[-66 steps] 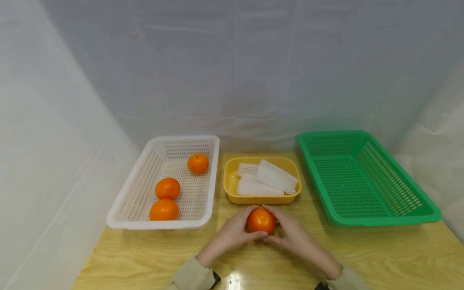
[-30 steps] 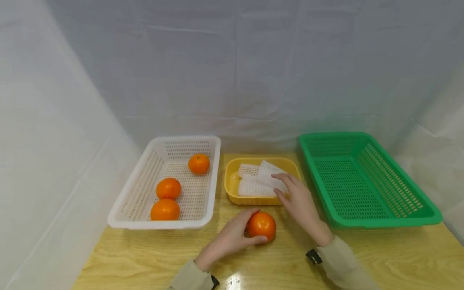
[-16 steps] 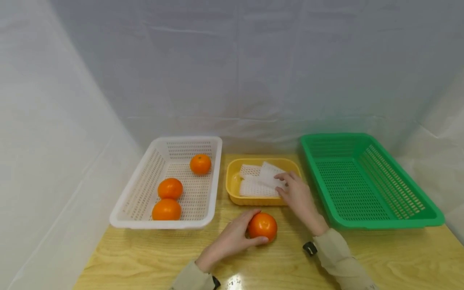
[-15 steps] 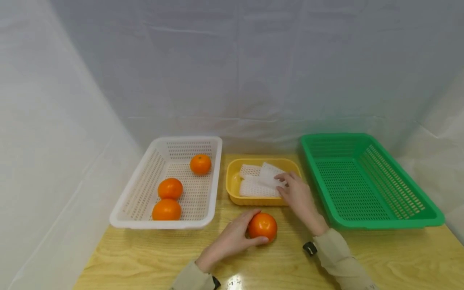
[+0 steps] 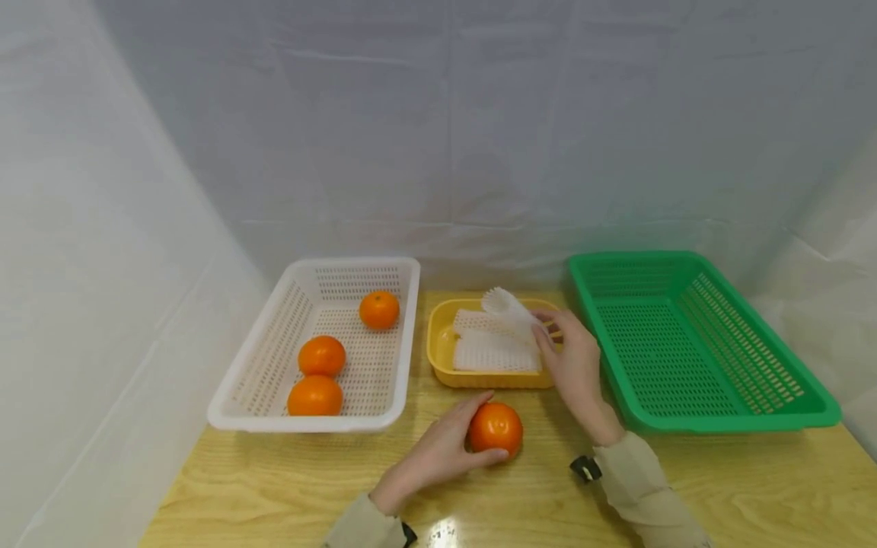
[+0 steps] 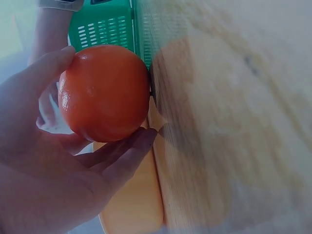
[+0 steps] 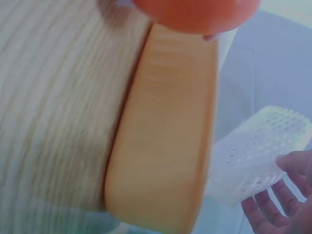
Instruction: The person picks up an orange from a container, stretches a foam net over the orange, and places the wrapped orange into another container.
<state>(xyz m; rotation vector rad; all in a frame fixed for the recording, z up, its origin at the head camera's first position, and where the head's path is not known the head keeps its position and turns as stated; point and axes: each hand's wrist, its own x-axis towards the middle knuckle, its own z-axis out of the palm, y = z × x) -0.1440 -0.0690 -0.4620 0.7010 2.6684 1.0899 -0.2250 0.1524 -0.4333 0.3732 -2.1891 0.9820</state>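
Note:
My left hand curls round an orange on the table, thumb in front and fingers behind. In the left wrist view the same orange sits between thumb and fingers. Over the yellow tray, my right hand pinches a white foam fruit net by its near end; its far end is raised and gapes slightly. The right wrist view shows this foam net between thumb and fingers, above the tray's edge. More white foam nets lie flat in the tray beneath it.
At the left stands a white basket with three oranges in it. A green basket without fruit stands at the right. The wooden table is bounded by white sheeting at the back and sides.
The right hand left the orange and reached into the yellow tray; now it has lifted the top foam net, whose far end has risen. The left hand has stayed on the orange.

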